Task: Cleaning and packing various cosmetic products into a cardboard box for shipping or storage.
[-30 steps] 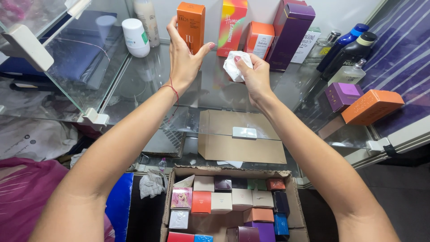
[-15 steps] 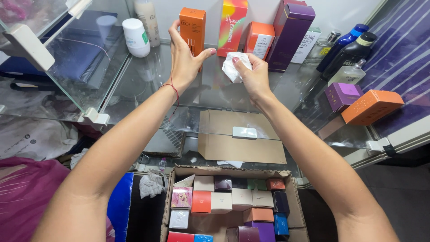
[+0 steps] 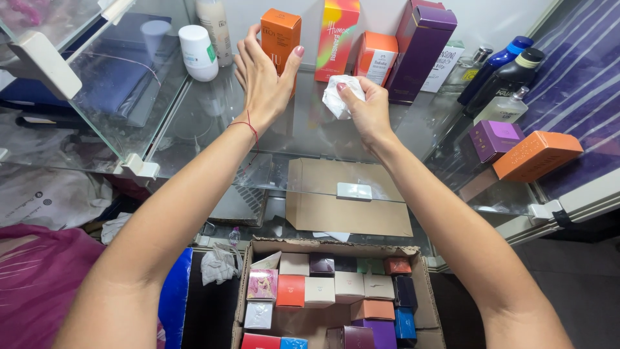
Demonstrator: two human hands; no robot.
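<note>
My left hand (image 3: 263,76) reaches over the glass shelf (image 3: 194,123) and wraps around an upright orange box (image 3: 281,33), thumb on its right side and fingers on its left. My right hand (image 3: 365,110) is closed on a crumpled white cloth (image 3: 338,95), held just above the glass to the right of that box. A red thread circles my left wrist.
Upright boxes stand along the back wall: a multicoloured one (image 3: 337,37), a small orange one (image 3: 376,57), a tall purple one (image 3: 422,50). A white jar (image 3: 197,52) sits at left, dark bottles (image 3: 502,77) and two lying boxes (image 3: 516,150) at right. An open carton (image 3: 413,258) of small boxes is below.
My left hand has closed in on the orange box, thumb now against its side. My right hand with the cloth has stayed nearly in place.
</note>
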